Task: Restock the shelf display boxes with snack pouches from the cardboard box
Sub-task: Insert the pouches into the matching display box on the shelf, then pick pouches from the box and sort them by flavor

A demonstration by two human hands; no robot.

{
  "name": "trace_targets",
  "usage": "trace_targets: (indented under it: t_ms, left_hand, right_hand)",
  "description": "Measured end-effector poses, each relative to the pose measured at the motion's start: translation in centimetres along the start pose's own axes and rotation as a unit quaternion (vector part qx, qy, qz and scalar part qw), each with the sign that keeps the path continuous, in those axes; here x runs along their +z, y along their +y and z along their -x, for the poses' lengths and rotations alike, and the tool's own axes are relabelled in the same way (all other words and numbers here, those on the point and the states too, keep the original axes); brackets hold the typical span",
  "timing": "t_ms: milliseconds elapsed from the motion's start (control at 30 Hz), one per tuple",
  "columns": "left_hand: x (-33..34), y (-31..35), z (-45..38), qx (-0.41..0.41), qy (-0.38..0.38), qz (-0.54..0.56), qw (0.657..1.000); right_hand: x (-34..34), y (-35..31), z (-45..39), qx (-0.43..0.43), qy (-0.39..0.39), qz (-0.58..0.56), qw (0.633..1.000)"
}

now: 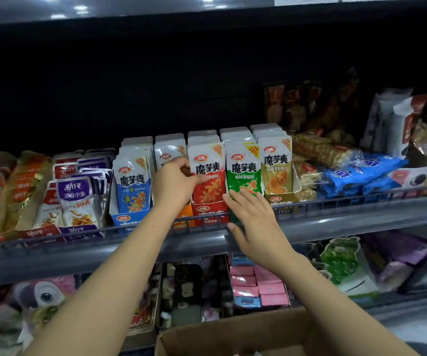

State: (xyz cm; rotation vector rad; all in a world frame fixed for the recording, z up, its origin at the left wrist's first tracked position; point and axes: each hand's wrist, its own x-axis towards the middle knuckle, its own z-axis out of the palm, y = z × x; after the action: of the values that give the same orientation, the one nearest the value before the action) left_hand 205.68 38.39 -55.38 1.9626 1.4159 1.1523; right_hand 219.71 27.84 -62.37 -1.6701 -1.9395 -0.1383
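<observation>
Snack pouches (208, 173) stand in shelf display boxes (209, 210); your left hand (175, 182) seemingly pinches the red pouch's edge, your right hand (255, 217) lies flat-fingered against the green box (233, 214).

Orange display box (184, 214) mostly behind left hand (175, 182); cardboard box (233, 335) edge-cropped
</observation>
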Motion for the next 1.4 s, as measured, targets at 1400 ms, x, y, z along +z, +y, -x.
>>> trace_targets:
  t_ms: [1400]
  left_hand:
    - [17.6, -18.3, 31.4, -0.153, -0.535, -0.075, 0.827]
  right_hand:
    - [5.5, 4.3, 31.7, 0.385, -0.129, -0.011, 0.914]
